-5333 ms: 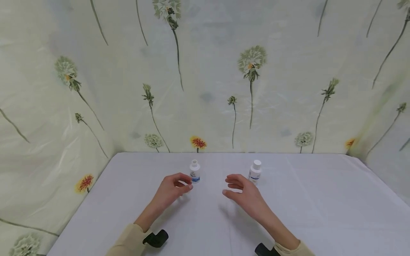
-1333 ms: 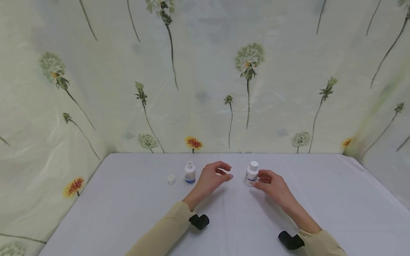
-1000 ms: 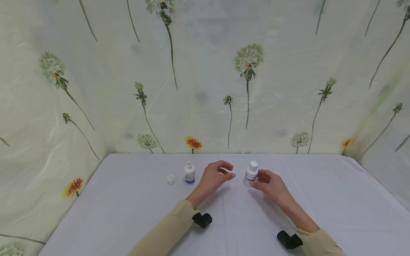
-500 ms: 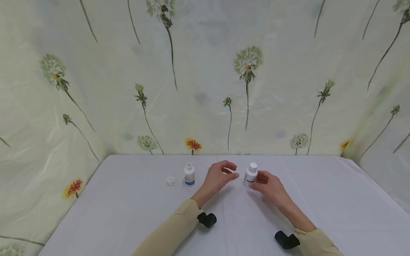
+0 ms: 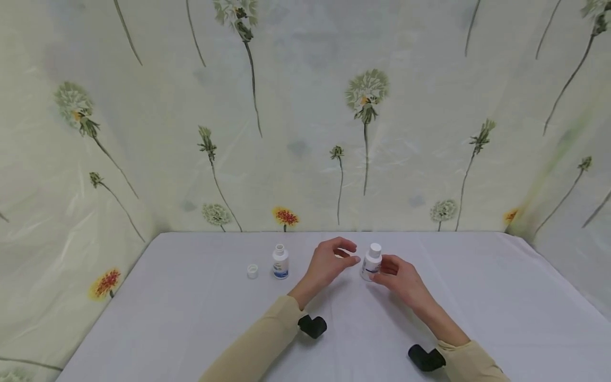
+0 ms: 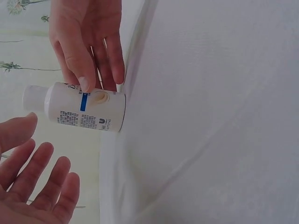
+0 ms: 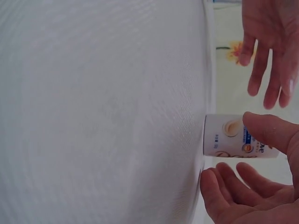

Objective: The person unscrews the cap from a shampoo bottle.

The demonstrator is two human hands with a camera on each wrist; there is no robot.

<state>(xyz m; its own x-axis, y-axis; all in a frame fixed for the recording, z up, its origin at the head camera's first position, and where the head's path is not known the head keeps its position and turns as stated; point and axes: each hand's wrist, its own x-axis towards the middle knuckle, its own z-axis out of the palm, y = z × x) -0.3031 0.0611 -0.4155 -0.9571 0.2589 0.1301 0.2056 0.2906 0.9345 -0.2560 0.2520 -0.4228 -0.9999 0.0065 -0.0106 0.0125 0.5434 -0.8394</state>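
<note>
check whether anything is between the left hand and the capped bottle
Nothing visible stands between the left hand and the capped bottle. The right hand is at the bottle's right side; the open bottle and loose cap sit off to the left, out of the way.

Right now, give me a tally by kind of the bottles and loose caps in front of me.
Capped bottle: 1
Uncapped bottle: 1
Loose cap: 1
Total: 3

Capped white bottle (image 5: 372,261), nearly upright
</note>
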